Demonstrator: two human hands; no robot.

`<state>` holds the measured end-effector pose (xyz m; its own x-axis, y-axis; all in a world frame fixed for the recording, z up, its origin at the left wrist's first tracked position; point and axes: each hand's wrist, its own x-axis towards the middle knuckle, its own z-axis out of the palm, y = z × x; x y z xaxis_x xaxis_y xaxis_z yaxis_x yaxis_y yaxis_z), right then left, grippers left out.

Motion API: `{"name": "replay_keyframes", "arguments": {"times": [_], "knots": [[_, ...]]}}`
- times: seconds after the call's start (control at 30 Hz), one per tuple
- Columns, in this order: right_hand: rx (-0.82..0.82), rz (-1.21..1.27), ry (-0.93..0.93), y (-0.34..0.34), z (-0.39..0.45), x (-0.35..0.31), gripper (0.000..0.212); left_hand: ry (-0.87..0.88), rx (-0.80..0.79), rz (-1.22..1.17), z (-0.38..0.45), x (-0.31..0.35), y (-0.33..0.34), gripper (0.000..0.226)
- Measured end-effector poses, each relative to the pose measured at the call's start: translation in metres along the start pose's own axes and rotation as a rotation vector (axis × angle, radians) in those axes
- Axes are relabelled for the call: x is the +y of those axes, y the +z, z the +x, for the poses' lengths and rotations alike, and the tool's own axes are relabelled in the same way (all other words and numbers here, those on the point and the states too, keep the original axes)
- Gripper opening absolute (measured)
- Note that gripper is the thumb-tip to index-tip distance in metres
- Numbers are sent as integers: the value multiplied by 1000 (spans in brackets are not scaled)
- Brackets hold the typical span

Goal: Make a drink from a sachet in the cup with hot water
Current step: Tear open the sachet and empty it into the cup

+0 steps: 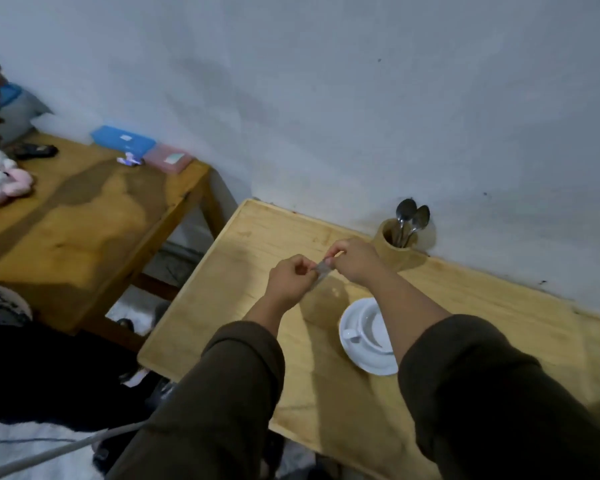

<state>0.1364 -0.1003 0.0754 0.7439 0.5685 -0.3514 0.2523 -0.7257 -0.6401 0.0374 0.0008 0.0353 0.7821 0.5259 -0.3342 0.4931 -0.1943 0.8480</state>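
A small silvery sachet (321, 271) is pinched between both hands above the light wooden table (236, 244). My left hand (291, 277) grips its left end and my right hand (355, 259) grips its top right end. Most of the sachet is hidden by my fingers. A white cup (368, 329) stands on a white saucer (373, 365) just below and to the right of my hands, partly covered by my right forearm. The cup's handle points left. I cannot tell whether anything is in the cup.
A wooden holder (392, 249) with two metal spoons (409, 216) stands by the wall behind my right hand. A second wooden table (84, 230) at the left carries blue and pink boxes (125, 140), a plush toy (4, 181) and a dark object. A gap separates the tables.
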Motion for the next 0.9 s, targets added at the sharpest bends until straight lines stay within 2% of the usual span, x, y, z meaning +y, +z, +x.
{"name": "replay_keyframes", "arguments": {"times": [0.1, 0.2, 0.27, 0.4, 0.53, 0.6, 0.73, 0.9], "knots": [[45, 37, -12, -25, -18, -17, 13, 48, -150, 23, -3, 31, -18, 23], [95, 93, -18, -45, -39, -31, 14, 87, -168, 49, -1, 58, -33, 35], [144, 161, -15, -54, -53, -39, 17, 92, -173, -6, 4, 65, -39, 36], [203, 292, 38, -61, -76, -50, 29, 150, -283, -81, 5, 72, -47, 28], [291, 415, 110, -54, -88, -54, 24, 224, -354, -144, 3, 71, -50, 15], [349, 409, 107, -46, -91, -51, 17, 265, -391, -129, 0, 71, -50, 16], [407, 362, 107, -35, -98, -46, 25, 303, -481, -108, -9, 72, -47, 25], [528, 259, 92, -33, -104, -40, 11, 317, -509, -131, -13, 75, -38, 27]]}}
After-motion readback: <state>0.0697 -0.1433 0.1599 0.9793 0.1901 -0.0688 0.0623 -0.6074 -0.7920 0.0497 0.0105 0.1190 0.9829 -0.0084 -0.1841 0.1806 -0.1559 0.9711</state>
